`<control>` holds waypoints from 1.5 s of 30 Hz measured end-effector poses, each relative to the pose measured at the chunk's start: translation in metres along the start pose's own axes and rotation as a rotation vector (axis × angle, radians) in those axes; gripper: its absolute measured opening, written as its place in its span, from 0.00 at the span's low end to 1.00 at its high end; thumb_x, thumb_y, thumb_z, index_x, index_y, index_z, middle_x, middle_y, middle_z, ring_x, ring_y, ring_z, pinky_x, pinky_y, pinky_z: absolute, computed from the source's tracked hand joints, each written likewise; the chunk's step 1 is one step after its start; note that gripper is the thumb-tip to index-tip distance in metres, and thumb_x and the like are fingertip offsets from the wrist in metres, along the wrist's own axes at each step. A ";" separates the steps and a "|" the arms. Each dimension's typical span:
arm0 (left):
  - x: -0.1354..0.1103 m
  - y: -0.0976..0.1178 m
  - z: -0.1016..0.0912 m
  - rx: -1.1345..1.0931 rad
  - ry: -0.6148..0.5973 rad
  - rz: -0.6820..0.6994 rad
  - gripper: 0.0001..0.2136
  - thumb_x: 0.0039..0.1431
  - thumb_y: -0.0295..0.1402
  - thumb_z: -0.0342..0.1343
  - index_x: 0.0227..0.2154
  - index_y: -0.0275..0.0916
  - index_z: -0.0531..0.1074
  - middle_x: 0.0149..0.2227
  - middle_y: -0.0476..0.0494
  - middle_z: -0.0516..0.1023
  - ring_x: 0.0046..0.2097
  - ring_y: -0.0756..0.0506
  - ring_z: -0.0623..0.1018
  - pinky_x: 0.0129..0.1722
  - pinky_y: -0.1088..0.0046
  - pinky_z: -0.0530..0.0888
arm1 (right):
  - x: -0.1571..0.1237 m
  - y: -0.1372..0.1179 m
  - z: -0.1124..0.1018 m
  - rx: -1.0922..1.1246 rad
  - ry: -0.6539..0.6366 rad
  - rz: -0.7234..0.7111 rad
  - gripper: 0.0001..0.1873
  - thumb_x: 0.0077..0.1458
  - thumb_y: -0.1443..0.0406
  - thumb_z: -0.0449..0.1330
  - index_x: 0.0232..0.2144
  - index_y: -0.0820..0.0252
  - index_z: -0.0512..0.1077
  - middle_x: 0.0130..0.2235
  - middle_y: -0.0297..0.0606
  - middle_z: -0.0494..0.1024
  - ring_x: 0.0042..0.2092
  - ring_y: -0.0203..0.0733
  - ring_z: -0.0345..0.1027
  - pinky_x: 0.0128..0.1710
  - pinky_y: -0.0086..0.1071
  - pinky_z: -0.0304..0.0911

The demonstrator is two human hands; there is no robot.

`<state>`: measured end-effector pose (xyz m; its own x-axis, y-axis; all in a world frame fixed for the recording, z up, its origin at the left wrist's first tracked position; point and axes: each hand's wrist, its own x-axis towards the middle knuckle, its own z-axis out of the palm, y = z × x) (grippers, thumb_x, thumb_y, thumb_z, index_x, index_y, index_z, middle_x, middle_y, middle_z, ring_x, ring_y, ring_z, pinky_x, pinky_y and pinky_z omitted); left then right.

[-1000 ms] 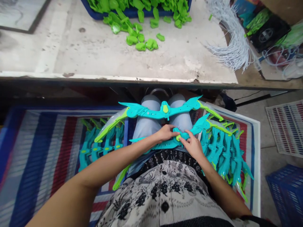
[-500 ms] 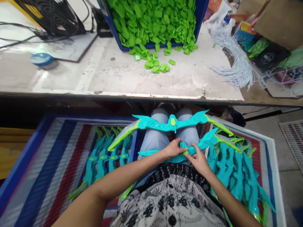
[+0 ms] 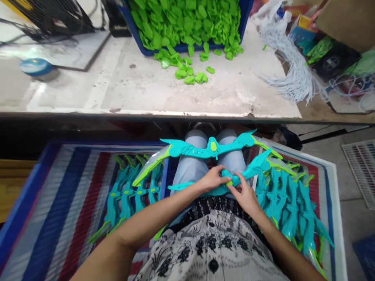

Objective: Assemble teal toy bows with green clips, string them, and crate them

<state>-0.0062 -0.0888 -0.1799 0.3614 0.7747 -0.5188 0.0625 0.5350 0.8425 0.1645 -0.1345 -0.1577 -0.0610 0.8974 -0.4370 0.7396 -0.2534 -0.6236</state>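
Held bow (image 3: 249, 173): across lap, right limb extending over white crate (image 3: 340, 218).
Left grip (image 3: 215, 178): clasping bow's middle, at green insert (image 3: 230, 183).
Right grip (image 3: 245, 193): grasping bow beside insert.
Second bow (image 3: 202, 152): across 2 thighs, ahead.
Side room: narrow; blue crate (image 3: 26, 199) flanks left thigh.
Tabletop (image 3: 228, 91): front edge beyond knees; loose green pieces (image 3: 200, 77) set back.

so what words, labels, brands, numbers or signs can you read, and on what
No readable text anywhere in view.
Black flat-sided item: its round pale emblem is too blurred to read.
Round blue-lidded tub: no lettering discernible.
Held teal-and-green plastic bow-shaped piece: none discernible.
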 end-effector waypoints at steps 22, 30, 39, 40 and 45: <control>0.007 0.001 -0.027 0.087 -0.019 0.029 0.18 0.44 0.37 0.60 0.39 0.36 0.69 0.30 0.50 0.72 0.33 0.48 0.71 0.34 0.72 0.69 | 0.021 -0.023 0.047 0.973 0.038 0.233 0.37 0.32 0.56 0.71 0.48 0.54 0.68 0.30 0.29 0.74 0.26 0.36 0.65 0.24 0.32 0.70; 0.003 0.003 -0.028 0.264 0.018 0.134 0.19 0.47 0.40 0.59 0.41 0.36 0.70 0.30 0.50 0.72 0.33 0.48 0.71 0.33 0.73 0.68 | 0.022 -0.021 0.037 0.953 -0.046 0.216 0.35 0.36 0.52 0.70 0.47 0.54 0.69 0.29 0.30 0.73 0.29 0.38 0.67 0.26 0.35 0.73; 0.010 -0.004 -0.032 0.344 0.037 0.133 0.18 0.50 0.41 0.58 0.41 0.34 0.72 0.30 0.48 0.74 0.33 0.47 0.72 0.32 0.73 0.69 | 0.022 -0.007 0.037 0.505 -0.085 0.113 0.34 0.51 0.50 0.58 0.58 0.59 0.66 0.22 0.30 0.70 0.22 0.40 0.66 0.22 0.34 0.68; 0.009 -0.002 -0.033 0.395 0.014 0.131 0.19 0.52 0.41 0.58 0.43 0.34 0.72 0.32 0.47 0.75 0.34 0.46 0.73 0.33 0.72 0.70 | 0.024 -0.008 0.025 0.349 -0.156 0.052 0.34 0.52 0.51 0.58 0.59 0.58 0.65 0.20 0.29 0.70 0.21 0.40 0.67 0.22 0.33 0.66; -0.017 0.004 -0.019 0.854 0.214 0.205 0.23 0.60 0.39 0.54 0.56 0.36 0.66 0.47 0.35 0.76 0.47 0.38 0.76 0.45 0.63 0.73 | 0.086 -0.064 -0.059 -0.306 -0.040 -0.384 0.15 0.58 0.58 0.56 0.42 0.54 0.78 0.30 0.39 0.80 0.35 0.46 0.75 0.36 0.34 0.66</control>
<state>-0.0296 -0.0936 -0.1699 0.2664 0.9189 -0.2910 0.7160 0.0135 0.6979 0.1516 -0.0202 -0.1169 -0.3889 0.8892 -0.2411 0.8214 0.2162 -0.5277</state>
